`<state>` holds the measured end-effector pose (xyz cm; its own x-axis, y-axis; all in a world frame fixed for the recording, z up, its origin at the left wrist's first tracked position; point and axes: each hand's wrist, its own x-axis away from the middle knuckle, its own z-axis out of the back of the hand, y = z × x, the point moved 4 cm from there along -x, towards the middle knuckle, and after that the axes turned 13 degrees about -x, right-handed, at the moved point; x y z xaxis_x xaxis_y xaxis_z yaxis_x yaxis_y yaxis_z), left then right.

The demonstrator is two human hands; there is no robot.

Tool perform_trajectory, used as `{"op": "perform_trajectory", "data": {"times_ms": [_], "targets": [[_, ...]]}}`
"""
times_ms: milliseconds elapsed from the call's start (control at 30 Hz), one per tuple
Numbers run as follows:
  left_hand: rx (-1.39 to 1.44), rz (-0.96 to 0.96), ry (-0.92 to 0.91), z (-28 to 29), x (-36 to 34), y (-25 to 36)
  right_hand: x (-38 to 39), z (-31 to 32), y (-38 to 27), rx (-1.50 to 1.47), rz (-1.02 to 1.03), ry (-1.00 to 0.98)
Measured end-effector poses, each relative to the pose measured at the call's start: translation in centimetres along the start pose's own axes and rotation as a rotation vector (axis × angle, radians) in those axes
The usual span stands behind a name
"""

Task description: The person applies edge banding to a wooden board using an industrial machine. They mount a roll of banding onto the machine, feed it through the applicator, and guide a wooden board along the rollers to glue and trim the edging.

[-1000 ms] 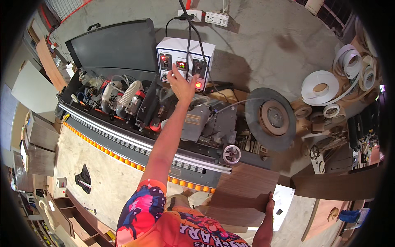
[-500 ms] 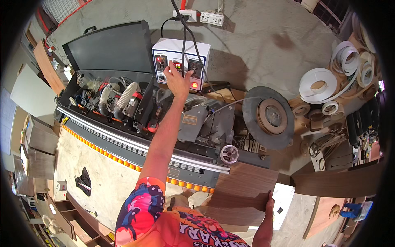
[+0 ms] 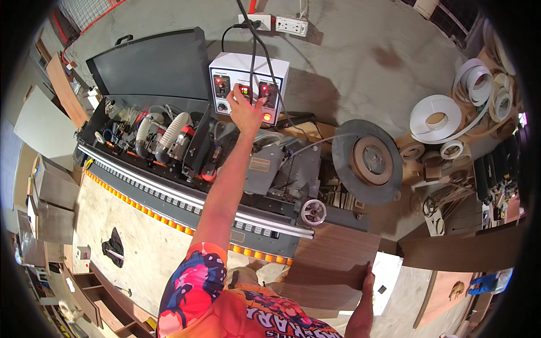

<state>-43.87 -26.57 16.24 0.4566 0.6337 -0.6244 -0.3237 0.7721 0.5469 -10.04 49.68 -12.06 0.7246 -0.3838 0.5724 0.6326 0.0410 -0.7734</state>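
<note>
Head view. Left hand [image 3: 246,117] stretched far forward to the control box [image 3: 242,67], fingers spread, nothing gripped. One fingertip lies by the small display [image 3: 244,90], the thumb by the dark module on the box's right side; contact with either cannot be told for sure. Glowing button [image 3: 266,118] low on the box, just right of the left hand. Black cable [image 3: 257,37] hangs in front of the box, beyond that hand.

Right hand [image 3: 368,278] well back toward the body, at the right edge of a brown panel [image 3: 332,248]. Fingers partly hidden; grip or mere rest, cannot tell. Panel lies left of the right hand. White sheet [image 3: 387,276] just to that hand's right.

Machine [image 3: 265,166] runs long, under the left forearm and off to its left. Ribbed hoses [image 3: 174,130] and a raised lid [image 3: 152,65] left of the left hand. Orange rollers [image 3: 259,255] line the machine's near side, left of the right hand. Handwheel [image 3: 314,212] between the two hands, near the panel's far edge. Large reel [image 3: 369,160] beyond the right hand; tape rolls [image 3: 418,121] farther right.
</note>
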Motion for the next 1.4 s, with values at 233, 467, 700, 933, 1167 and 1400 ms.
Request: {"op": "perform_trajectory", "data": {"times_ms": [233, 467, 700, 933, 1167, 1400], "targets": [[0.089, -0.015, 0.025, 0.5, 1.7, 0.0, 0.5, -0.3, -0.4, 0.000, 0.003, 0.001], [-0.064, 0.211, -0.225, -1.3, 6.6, -7.1, 0.7, -0.5, -1.0, 0.024, 0.016, -0.087], [0.036, 0.181, -0.225, -2.3, 6.2, -6.7, 0.3, -0.8, -1.5, 0.021, 0.030, -0.069], [-0.039, 0.022, -0.134, -1.8, 6.0, -6.2, 0.7, -1.1, -1.0, -0.074, 0.020, -0.129], [-0.007, 0.054, -0.210, -1.6, 5.4, -8.3, 1.3, -2.0, -1.6, -0.024, 0.085, -0.117], [-0.118, 0.087, -0.444, -1.2, 4.4, -2.1, -1.0, 1.5, 1.8, -0.086, -0.063, -0.144]]}}
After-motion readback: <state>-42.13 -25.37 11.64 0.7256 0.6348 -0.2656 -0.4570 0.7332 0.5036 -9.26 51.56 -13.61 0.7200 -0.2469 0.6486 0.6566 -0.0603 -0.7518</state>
